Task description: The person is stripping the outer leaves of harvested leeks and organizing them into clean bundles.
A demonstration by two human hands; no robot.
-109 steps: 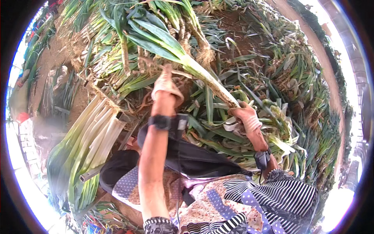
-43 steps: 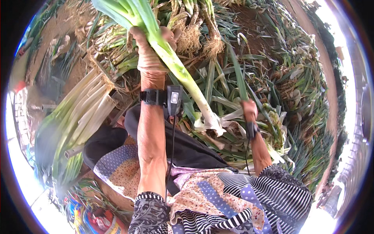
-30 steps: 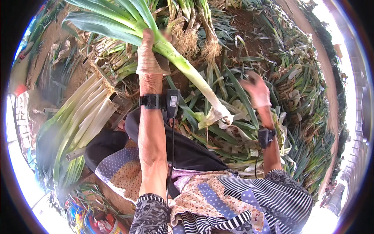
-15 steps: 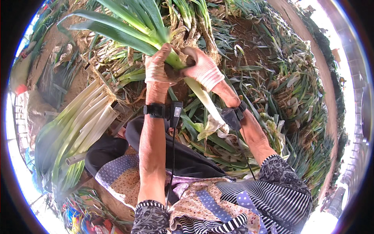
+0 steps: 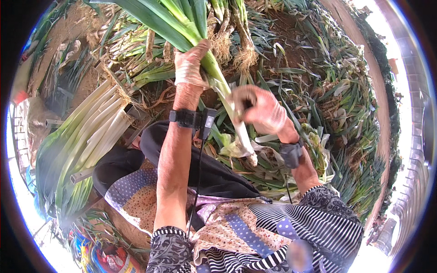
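Gripped around its upper stem by my left hand [image 5: 190, 66], a long leek [image 5: 224, 86] slants down across the middle. Its green leaves fan toward the top, and its white root end points at the low right. My right hand [image 5: 264, 111] is beside the white stem, fingers curled and blurred by motion; what they pinch is not clear. Both hands wear pale, soiled work gloves. Below the stem's end lie stripped leaves [image 5: 268, 157]. Several uncleaned leeks with shaggy roots [image 5: 246, 58] lie just beyond my hands.
At left, a stack of cleaned leeks [image 5: 93, 120] rests on a metal frame [image 5: 82, 175]. Heaped leaf waste [image 5: 337, 113] spreads along the right. A brightly coloured container [image 5: 111, 261] stands at the lower left. My knees and patterned apron [image 5: 236, 232] are close below.
My right hand has moved from the upper stem down and right along the leek. The left hand keeps its grip, and the leek hangs a little steeper and lower.
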